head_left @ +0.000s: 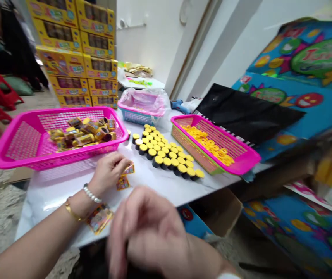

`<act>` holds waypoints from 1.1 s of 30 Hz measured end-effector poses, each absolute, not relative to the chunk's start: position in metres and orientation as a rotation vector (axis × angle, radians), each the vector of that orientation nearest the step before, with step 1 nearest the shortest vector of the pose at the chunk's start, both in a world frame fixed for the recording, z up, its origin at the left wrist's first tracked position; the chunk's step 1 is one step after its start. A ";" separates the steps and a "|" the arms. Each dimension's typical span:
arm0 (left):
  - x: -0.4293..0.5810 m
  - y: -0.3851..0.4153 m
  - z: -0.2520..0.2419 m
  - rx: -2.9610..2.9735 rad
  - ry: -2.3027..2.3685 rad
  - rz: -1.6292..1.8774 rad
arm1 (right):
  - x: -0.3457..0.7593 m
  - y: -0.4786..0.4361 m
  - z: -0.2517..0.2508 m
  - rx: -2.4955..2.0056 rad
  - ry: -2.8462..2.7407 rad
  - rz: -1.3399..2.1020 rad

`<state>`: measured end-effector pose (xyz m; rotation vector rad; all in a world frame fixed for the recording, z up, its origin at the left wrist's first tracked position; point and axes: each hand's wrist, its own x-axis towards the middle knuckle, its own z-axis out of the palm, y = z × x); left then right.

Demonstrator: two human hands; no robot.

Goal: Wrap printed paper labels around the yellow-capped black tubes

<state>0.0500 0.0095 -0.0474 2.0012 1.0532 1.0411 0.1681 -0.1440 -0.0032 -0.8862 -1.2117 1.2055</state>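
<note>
My left hand [109, 169], fingers bent, touches a flat orange-and-yellow printed label [130, 169] inward from the front edge of the white marbled bench [64, 182]; I can't tell whether it grips. My right hand [157, 226], loosely curled, contents unclear, is farther off.

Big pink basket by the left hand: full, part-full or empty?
Part-full: in the pink basket, yellow-labelled pieces heap toward the right; bare mesh shows at the left.

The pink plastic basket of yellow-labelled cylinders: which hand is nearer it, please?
Left: the left hand is just in front of the basket; the right hand is farther, lower in view.
</note>
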 end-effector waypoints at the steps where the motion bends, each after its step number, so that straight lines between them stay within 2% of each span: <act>1: 0.050 0.009 -0.047 2.042 1.050 1.096 | 0.179 -0.128 -0.010 -0.976 -1.203 1.106; 3: 0.052 0.007 -0.048 2.131 1.037 1.171 | 0.201 -0.094 -0.028 -1.233 -1.164 0.832; 4: 0.052 0.006 -0.049 2.168 1.029 1.193 | 0.211 -0.078 -0.037 -1.327 -1.168 0.802; 8: 0.056 0.002 -0.055 2.219 0.979 1.211 | 0.225 -0.048 -0.059 -1.342 -1.276 1.238; 10: 0.056 0.000 -0.055 2.158 0.970 1.236 | 0.219 -0.048 -0.060 -1.276 -1.299 1.311; 15: 0.055 -0.001 -0.048 1.720 1.093 1.449 | 0.212 -0.047 -0.061 -1.249 -1.094 0.949; 21: 0.058 -0.011 -0.044 1.790 0.966 1.314 | 0.219 -0.047 -0.066 -1.200 -0.983 0.934; 33: 0.061 -0.009 -0.045 1.606 0.953 1.232 | 0.211 -0.055 -0.069 -1.230 -1.141 0.865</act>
